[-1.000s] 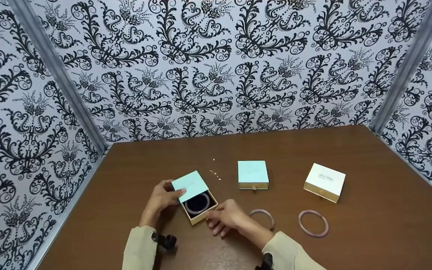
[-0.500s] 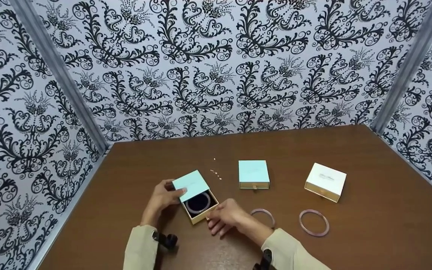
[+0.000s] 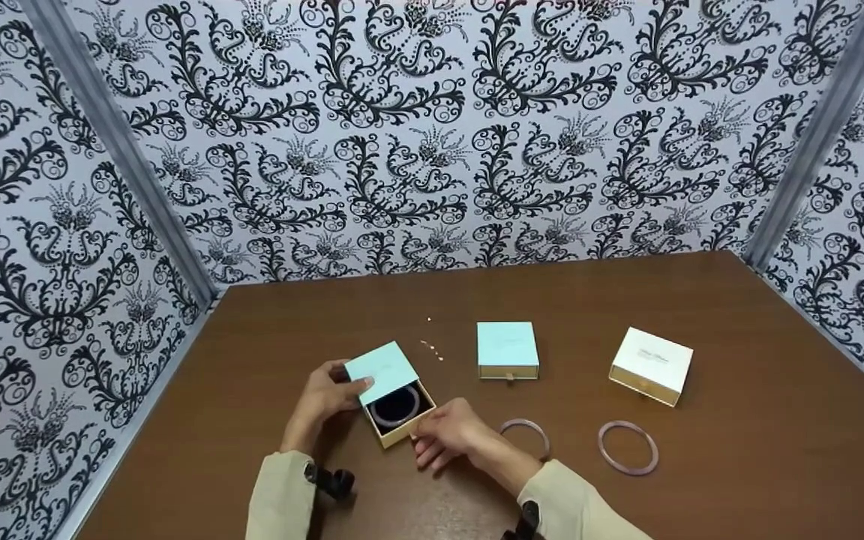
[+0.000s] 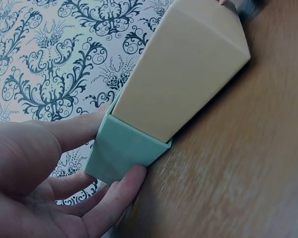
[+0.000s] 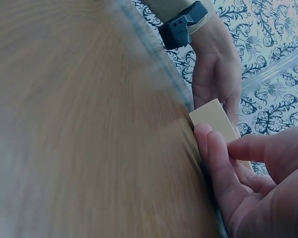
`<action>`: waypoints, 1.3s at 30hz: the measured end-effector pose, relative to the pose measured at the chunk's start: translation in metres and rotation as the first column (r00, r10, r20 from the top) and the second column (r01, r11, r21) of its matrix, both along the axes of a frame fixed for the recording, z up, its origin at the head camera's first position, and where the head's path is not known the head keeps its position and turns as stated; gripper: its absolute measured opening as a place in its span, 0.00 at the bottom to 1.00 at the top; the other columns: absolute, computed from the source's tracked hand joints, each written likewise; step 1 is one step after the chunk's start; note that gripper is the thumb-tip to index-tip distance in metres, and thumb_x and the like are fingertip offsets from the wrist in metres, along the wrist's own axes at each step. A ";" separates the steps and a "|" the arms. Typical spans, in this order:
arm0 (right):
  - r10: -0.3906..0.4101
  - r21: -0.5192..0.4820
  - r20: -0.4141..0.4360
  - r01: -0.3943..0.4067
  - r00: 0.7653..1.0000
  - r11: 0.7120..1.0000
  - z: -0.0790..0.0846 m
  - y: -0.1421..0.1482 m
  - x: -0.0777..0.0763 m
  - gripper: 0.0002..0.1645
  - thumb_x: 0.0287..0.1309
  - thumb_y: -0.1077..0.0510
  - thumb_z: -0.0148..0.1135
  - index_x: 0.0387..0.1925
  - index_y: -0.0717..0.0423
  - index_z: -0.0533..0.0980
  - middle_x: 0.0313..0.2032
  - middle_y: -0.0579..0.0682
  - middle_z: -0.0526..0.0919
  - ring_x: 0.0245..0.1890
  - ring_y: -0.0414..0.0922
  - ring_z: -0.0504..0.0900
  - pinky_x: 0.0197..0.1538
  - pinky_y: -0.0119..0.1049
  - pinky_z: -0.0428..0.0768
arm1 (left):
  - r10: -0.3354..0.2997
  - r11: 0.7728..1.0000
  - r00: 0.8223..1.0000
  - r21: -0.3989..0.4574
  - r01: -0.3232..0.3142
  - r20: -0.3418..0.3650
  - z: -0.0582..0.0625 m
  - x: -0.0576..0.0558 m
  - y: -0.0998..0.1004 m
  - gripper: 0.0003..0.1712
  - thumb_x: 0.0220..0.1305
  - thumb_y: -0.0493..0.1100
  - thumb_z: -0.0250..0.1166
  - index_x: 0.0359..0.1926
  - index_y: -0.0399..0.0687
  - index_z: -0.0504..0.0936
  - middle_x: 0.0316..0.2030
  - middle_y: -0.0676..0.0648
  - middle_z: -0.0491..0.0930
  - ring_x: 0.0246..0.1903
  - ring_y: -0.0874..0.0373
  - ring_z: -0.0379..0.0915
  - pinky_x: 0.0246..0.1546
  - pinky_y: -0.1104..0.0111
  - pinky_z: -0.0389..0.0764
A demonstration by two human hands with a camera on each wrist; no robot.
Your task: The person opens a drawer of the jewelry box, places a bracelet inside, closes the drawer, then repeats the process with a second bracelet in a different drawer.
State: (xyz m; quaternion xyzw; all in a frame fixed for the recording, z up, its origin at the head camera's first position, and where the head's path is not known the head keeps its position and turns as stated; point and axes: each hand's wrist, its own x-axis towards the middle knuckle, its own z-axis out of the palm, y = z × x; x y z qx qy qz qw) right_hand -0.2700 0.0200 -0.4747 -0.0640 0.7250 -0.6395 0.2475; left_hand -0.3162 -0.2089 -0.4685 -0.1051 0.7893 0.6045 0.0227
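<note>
A mint-green bangle box [image 3: 383, 371] sits at an angle on the table, its cream drawer [image 3: 394, 435] pulled partly out toward the person. A pale purple bangle [image 3: 415, 409] lies in the drawer on a black lining. My left hand [image 3: 325, 394] grips the green sleeve, thumb on top; in the left wrist view its fingers curl at the sleeve [image 4: 126, 148], with the drawer's side [image 4: 181, 69] sticking out. At the drawer's front, my right hand [image 3: 448, 433] pinches with thumb and index finger, which in the right wrist view cover the middle of the front [image 5: 214, 118].
A second mint-green box [image 3: 506, 346] stands closed farther back, and a white box [image 3: 651, 364] stands closed at the right. One bangle [image 3: 544, 435] lies partly behind the right forearm, another bangle [image 3: 655, 450] farther right. Small pale bits [image 3: 432, 349] are scattered on the table [image 3: 312, 322].
</note>
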 end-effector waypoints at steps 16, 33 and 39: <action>-0.051 -0.015 -0.003 0.051 0.999 0.999 -0.003 -0.012 -0.010 0.10 0.60 0.65 0.60 0.29 0.70 0.81 0.17 0.49 0.82 0.16 0.40 0.84 0.23 0.36 0.85 | 0.001 1.000 1.000 -0.015 -0.001 0.020 -0.001 0.000 -0.001 0.37 0.60 0.37 0.72 0.66 0.31 0.67 0.62 0.28 0.70 0.39 0.53 0.79 0.37 0.64 0.85; -0.065 -0.037 0.002 0.065 0.998 0.997 -0.002 -0.019 -0.015 0.10 0.58 0.66 0.58 0.30 0.72 0.81 0.16 0.48 0.81 0.15 0.39 0.83 0.21 0.32 0.83 | -0.004 1.000 1.000 -0.017 0.004 0.004 -0.002 0.000 0.000 0.36 0.60 0.35 0.72 0.65 0.29 0.66 0.61 0.26 0.70 0.39 0.52 0.78 0.36 0.63 0.85; -0.069 -0.029 -0.018 0.069 0.997 0.997 -0.004 -0.020 -0.018 0.11 0.60 0.66 0.58 0.32 0.72 0.82 0.16 0.48 0.81 0.15 0.40 0.83 0.22 0.34 0.84 | -0.003 0.999 1.000 -0.034 0.003 0.015 -0.002 0.000 -0.001 0.38 0.60 0.37 0.73 0.66 0.30 0.66 0.62 0.27 0.70 0.42 0.51 0.78 0.37 0.64 0.85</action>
